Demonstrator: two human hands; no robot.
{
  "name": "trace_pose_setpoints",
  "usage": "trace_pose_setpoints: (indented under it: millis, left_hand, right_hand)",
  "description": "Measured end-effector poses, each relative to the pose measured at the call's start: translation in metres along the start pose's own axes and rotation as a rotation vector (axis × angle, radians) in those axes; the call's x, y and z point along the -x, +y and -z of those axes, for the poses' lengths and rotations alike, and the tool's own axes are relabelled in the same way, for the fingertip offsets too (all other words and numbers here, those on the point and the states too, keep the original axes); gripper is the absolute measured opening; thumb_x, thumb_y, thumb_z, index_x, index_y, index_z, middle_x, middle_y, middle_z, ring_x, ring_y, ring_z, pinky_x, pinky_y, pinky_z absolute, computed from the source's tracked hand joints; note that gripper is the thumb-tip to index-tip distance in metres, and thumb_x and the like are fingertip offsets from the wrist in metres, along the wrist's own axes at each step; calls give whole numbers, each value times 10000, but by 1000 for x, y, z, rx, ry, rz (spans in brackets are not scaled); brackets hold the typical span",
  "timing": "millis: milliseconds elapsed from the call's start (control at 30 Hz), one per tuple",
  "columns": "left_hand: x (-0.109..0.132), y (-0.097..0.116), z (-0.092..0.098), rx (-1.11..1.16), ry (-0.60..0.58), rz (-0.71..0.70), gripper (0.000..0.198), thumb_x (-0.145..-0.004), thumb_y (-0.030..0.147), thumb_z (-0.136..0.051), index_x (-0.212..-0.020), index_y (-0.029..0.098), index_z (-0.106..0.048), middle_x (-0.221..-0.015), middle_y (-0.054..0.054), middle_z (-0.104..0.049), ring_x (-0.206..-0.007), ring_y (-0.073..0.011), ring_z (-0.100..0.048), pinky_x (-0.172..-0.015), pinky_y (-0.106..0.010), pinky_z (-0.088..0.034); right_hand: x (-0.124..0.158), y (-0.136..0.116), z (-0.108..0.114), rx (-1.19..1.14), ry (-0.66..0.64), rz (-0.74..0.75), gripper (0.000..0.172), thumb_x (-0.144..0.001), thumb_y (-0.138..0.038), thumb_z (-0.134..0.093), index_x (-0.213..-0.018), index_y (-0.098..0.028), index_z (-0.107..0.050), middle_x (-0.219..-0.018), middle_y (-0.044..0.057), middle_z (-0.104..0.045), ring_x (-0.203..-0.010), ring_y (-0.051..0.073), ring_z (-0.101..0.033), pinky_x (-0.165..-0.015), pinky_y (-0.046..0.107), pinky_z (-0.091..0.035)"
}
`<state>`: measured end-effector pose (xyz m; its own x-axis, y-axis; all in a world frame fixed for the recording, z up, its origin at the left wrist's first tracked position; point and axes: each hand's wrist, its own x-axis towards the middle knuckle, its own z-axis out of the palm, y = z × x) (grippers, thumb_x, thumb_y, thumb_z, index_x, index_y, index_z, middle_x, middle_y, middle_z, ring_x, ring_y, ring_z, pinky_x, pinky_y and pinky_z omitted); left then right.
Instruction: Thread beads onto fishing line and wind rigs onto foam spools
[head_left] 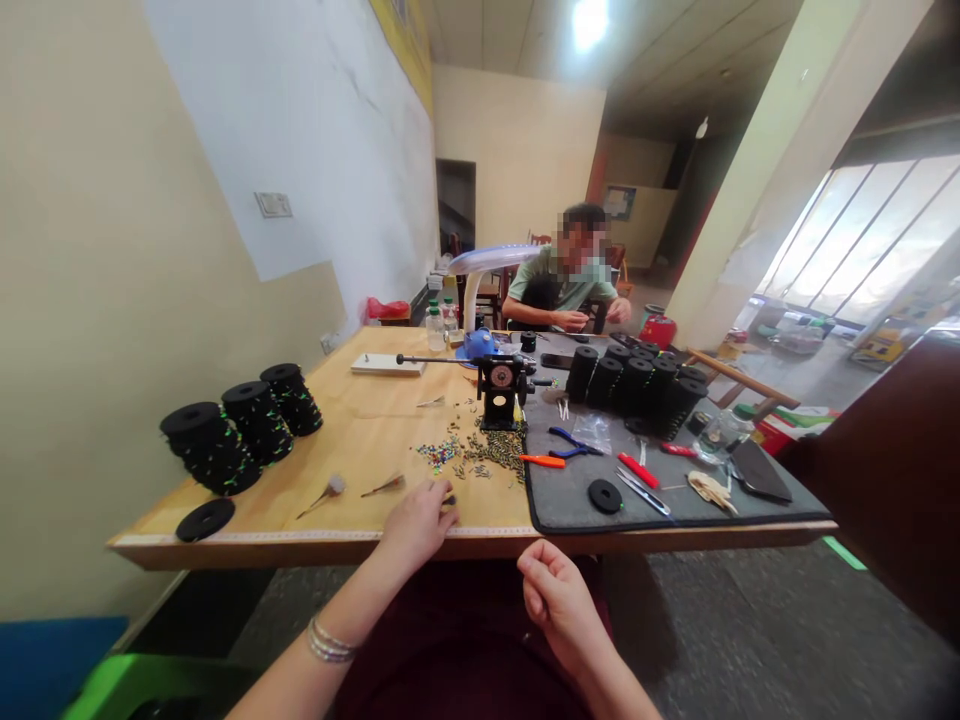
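Observation:
My left hand point(416, 525) rests at the front edge of the wooden table, fingers curled together by a small dark piece; what they hold is hidden. In front of the table edge my right hand point(553, 592) is closed in a pinch, and anything in it is too small to make out. Beyond my left hand lie small colourful beads point(439, 455) and a heap of brass-coloured pieces point(499, 452). A black hand-crank machine with a round dial point(501, 378) stands behind them. Small feather-like bundles point(385, 486) lie left of my left hand.
Black spools with green bits point(259, 418) stand at left, a flat disc point(205, 520) before them. On the grey mat point(570, 510) are blue pliers point(574, 443), an orange screwdriver point(544, 461), tweezers point(643, 492) and black spools point(622, 375). A co-worker point(562, 285) sits behind the lamp point(480, 262).

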<state>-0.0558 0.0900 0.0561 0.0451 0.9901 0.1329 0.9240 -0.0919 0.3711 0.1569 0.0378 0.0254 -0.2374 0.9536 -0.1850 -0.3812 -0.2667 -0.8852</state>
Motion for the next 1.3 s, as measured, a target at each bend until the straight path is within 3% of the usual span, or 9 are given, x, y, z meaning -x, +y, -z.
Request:
trace_pose_setpoints:
  millis: [200,400,567,733,867,967,1133,1233,1300]
  left_hand:
    - [-1,0,-1,5,63,-55,399,-796,182,-549,-1194,183,-516,-1103,-102,-659,-1004,-233,-606,-854,-324,-446]
    - [12,-15,18,47,243,-65,268,-858,295,-480,-1065,167,-593,-1078,-109,-671,-1028,-249,-598,-905,-365,-445]
    - [25,-53,41,224,420,93,269,-849,387,-470,-933,185,-628,-946,-75,-712,-850,-215,-662,-729,-296,-517]
    - [20,-79,50,187,337,228,208,-817,277,-509,-961,176,-620,-969,-75,-715,-811,-203,-666,-754,-303,-504]
    - [5,-77,39,147,277,200,294,-713,91,-570,-992,169,-619,-1038,-95,-690,-1018,-235,-597,-900,-337,-429]
    - [-7,-74,30,162,239,195,341,-691,16,-533,-994,151,-612,-1012,-110,-686,-1040,-252,-573,-923,-371,-397]
    - [-4,-65,27,309,192,184,187,-756,73,-487,-888,157,-591,-818,-64,-663,-836,-209,-622,-779,-331,-460]
    - [18,-43,18,465,120,151,63,-801,203,-491,-821,168,-540,-683,-15,-632,-655,-168,-623,-600,-265,-483]
    - [39,-22,7,599,36,143,122,-809,295,-497,-781,178,-514,-606,8,-613,-554,-150,-598,-477,-229,-446]
  right_hand:
    - [0,10,-2,-62,-9,-33,409,-656,-476,-740,-696,-199,-442,-323,-139,-360,-294,12,-166,-329,160,-84]
    - [0,15,0,-61,4,-52,427,-656,-503,-738,-727,-208,-437,-336,-146,-360,-294,8,-162,-320,143,-84]
    - [-3,20,-1,33,-1,-85,526,-578,-619,-728,-724,-218,-421,-331,-140,-393,-270,7,-173,-293,129,-91]
    - [-5,27,-4,164,-97,-71,566,-569,-694,-674,-712,-207,-422,-420,-60,-567,-260,5,-241,-300,136,-95]
    - [-4,32,-4,206,-149,-22,524,-618,-652,-676,-692,-183,-453,-607,24,-677,-293,-4,-289,-331,155,-108]
    - [-5,35,-2,216,-156,-26,521,-615,-652,-677,-674,-181,-464,-588,16,-664,-298,-3,-271,-340,166,-105]
    - [-1,33,-3,199,-147,-48,531,-593,-672,-675,-659,-200,-441,-422,-33,-573,-283,17,-237,-334,176,-92]
    - [3,27,-11,171,-107,-54,545,-576,-687,-671,-659,-212,-417,-367,-65,-516,-266,17,-196,-323,175,-79]
    - [5,23,-18,168,-94,-46,536,-588,-682,-664,-667,-213,-418,-350,-78,-493,-262,18,-191,-320,170,-85]
